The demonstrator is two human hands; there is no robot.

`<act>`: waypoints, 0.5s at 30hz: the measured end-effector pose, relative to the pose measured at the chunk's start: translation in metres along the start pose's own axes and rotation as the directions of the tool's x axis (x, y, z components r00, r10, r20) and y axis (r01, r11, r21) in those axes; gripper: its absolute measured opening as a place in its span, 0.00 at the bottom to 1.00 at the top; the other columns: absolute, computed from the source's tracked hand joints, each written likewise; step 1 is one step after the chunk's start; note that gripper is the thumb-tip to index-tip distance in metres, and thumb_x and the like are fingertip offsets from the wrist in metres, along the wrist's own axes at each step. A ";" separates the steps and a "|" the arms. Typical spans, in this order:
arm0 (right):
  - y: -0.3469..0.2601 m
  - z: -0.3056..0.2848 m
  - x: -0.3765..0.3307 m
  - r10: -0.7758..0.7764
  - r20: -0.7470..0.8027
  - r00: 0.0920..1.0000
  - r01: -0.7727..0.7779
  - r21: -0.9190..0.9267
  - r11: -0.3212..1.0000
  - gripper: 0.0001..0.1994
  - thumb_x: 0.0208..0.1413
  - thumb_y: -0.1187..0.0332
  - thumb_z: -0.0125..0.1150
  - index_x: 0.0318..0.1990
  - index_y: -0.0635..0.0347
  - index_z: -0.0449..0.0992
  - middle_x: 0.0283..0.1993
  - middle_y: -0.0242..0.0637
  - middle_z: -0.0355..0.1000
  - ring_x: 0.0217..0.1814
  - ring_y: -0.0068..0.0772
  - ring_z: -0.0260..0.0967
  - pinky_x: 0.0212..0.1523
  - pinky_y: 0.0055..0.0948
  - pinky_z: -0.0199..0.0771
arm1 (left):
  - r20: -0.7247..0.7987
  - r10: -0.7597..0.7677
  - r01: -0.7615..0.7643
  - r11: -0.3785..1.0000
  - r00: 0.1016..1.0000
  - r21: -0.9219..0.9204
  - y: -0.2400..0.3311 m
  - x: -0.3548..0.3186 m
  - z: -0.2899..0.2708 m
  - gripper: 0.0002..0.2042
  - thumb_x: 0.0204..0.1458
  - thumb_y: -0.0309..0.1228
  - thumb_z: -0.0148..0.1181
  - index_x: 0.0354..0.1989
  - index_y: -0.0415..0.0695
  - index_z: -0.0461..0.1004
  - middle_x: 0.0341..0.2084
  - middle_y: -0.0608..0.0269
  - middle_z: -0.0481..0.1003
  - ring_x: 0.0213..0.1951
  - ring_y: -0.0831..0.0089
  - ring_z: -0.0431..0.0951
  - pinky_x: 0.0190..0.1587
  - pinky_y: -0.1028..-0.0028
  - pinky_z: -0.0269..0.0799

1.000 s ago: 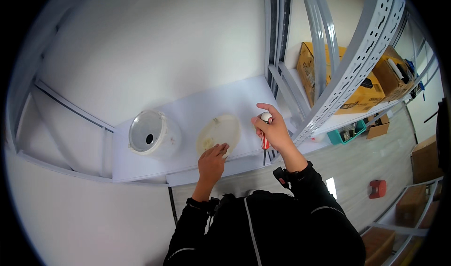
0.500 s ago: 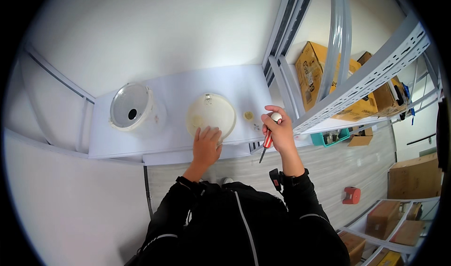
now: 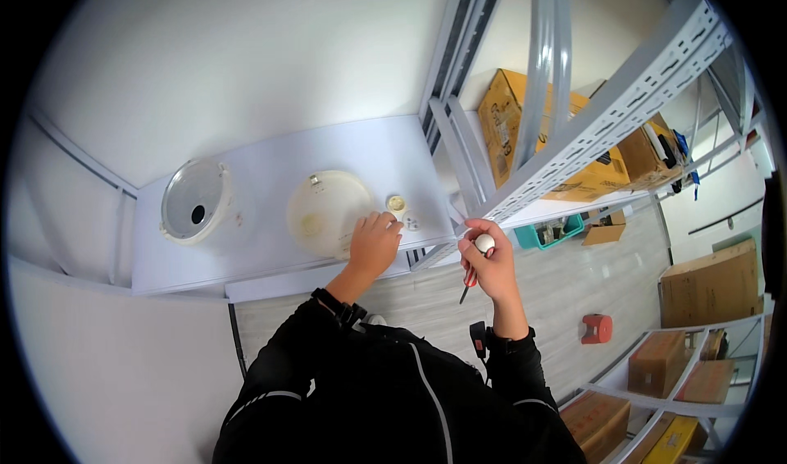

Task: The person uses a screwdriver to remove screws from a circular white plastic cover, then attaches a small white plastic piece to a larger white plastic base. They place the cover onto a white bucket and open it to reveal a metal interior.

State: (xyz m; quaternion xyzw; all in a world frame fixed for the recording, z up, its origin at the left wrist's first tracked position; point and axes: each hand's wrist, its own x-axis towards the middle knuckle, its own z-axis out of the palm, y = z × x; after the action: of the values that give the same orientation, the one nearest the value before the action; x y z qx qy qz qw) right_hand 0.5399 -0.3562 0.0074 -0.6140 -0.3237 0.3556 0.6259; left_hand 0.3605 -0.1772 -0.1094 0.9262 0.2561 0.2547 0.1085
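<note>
My left hand [image 3: 374, 241] rests on the right edge of a round cream-coloured disc [image 3: 326, 211] that lies flat on the white table [image 3: 270, 169]. Its fingers reach toward two small round parts [image 3: 398, 204] lying just right of the disc. My right hand [image 3: 487, 261] is raised off the table's right end, closed around a screwdriver [image 3: 469, 282] with a red handle and a white cap, its tip pointing down. A round white housing with a dark hole [image 3: 195, 201] stands at the left of the table.
A grey metal shelving upright [image 3: 566, 120] rises just right of the table. Cardboard boxes [image 3: 525, 111] sit on its shelves. On the floor beyond lie a teal bin [image 3: 551, 231], a red stool [image 3: 597, 328] and more boxes [image 3: 711, 284].
My left hand slid right across the disc toward the small parts. My right hand drew back off the table's right edge with the screwdriver. The view shifted left and down.
</note>
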 end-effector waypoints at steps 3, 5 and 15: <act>-0.003 -0.014 -0.017 -0.007 -0.018 1.000 0.007 -0.007 1.000 0.17 0.62 0.77 0.69 0.58 0.62 0.76 0.37 0.29 0.74 0.30 0.19 0.72 0.28 0.21 0.71 | 0.072 -0.025 0.017 0.995 0.997 0.101 -0.001 0.018 0.026 0.09 0.54 0.35 0.71 0.43 0.51 0.86 0.42 0.70 0.79 0.50 0.67 0.75 0.53 0.62 0.65; -0.002 -0.024 -0.027 -0.002 -0.040 0.999 0.002 -0.012 1.000 0.18 0.62 0.77 0.69 0.58 0.61 0.76 0.37 0.29 0.74 0.30 0.19 0.72 0.28 0.21 0.71 | 0.127 -0.053 0.034 0.988 0.991 0.152 0.000 0.024 0.041 0.08 0.54 0.36 0.70 0.41 0.52 0.86 0.40 0.70 0.79 0.50 0.67 0.75 0.53 0.61 0.63; 0.000 -0.041 -0.048 0.023 -0.111 0.994 -0.030 -0.066 0.997 0.18 0.62 0.76 0.69 0.58 0.61 0.76 0.37 0.29 0.75 0.26 0.16 0.70 0.16 0.19 0.67 | 0.138 -0.218 0.163 0.931 0.966 0.326 0.004 0.043 0.075 0.11 0.57 0.43 0.66 0.38 0.50 0.86 0.44 0.67 0.81 0.50 0.62 0.75 0.55 0.51 0.58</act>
State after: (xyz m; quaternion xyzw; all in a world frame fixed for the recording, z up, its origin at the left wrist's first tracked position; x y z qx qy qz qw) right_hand 0.5482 -0.4188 0.0071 -0.6577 -0.2924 0.3183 0.6169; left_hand 0.4338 -0.1635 -0.1537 0.9207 0.3717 0.1186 0.0068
